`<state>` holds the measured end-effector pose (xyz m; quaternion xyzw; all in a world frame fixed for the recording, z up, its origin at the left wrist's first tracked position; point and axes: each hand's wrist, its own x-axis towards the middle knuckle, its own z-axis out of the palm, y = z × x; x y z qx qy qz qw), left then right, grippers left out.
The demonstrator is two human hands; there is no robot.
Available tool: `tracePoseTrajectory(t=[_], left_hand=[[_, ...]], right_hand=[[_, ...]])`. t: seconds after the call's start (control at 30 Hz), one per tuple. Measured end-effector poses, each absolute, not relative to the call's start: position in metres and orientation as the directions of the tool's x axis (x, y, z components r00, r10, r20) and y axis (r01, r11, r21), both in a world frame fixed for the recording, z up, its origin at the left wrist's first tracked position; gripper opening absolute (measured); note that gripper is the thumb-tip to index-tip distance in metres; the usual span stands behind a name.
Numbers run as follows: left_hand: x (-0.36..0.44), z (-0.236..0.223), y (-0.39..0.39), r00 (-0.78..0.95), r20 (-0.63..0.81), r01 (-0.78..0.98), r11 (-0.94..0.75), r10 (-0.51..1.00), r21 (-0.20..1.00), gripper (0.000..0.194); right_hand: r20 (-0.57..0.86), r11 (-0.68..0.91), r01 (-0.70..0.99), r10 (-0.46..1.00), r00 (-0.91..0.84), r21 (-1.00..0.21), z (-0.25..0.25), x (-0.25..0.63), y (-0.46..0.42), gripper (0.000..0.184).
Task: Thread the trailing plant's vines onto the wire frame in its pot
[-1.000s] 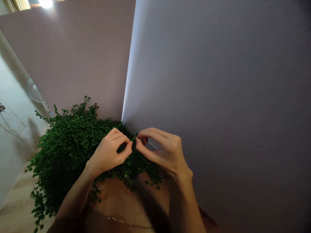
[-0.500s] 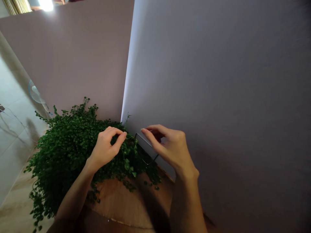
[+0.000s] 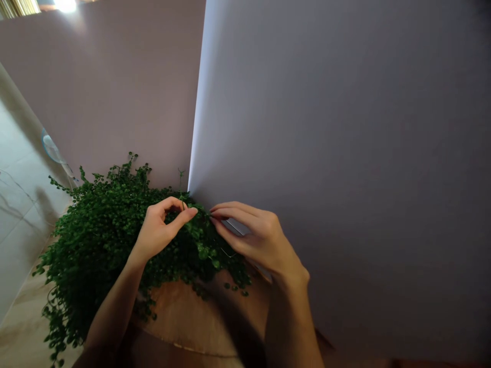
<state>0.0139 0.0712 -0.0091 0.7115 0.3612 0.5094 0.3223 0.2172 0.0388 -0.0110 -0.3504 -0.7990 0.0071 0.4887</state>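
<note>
A bushy trailing plant (image 3: 103,230) with small round green leaves fills the lower left and hangs over a round wooden surface. My left hand (image 3: 163,225) is closed in a pinch on a thin plant stem, whose tip rises above the fingers near the wall corner. Just right of it, my right hand (image 3: 255,235) has its thumb and fingertips pressed together at the plant's edge. What those fingertips grip, if anything, is too small to make out. A bent thin metal wire (image 3: 235,227) shows partly behind the right hand.
The wooden surface (image 3: 184,317) stands against a corner between a brownish wall (image 3: 103,92) and a grey wall (image 3: 337,128). A fan (image 3: 49,145) and cables are at the far left. A bright lamp (image 3: 66,5) shines at the top left.
The right hand drew away from the left, uncovering the wire, then came back to the plant's edge with its fingertips closed. The left hand moved slightly left; a stem tip now stands above it.
</note>
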Motion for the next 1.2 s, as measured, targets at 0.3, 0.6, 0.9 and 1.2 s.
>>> tracePoseTrajectory(t=[0.3,0.6,0.9,1.2], left_hand=[[0.013,-0.001,0.06,0.31,0.472,0.239,-0.548,0.825,0.801,0.027],[0.015,-0.001,0.054,0.346,0.495,0.384,-0.601,0.797,0.7,0.026],[0.008,0.0,0.062,0.186,0.486,0.318,-0.52,0.854,0.793,0.031],[0.009,-0.002,0.067,0.168,0.461,0.316,-0.491,0.871,0.812,0.03]], right_hand=[[0.781,0.647,0.643,0.612,-0.12,-0.409,-0.009,0.218,0.039,0.008],[0.755,0.392,0.721,0.596,0.273,-0.571,-0.019,0.221,0.053,0.008],[0.674,0.326,0.786,0.724,0.149,-0.525,-0.021,0.23,0.051,0.022],[0.711,0.722,0.625,0.604,-0.361,-0.296,-0.013,0.211,0.04,0.031]])
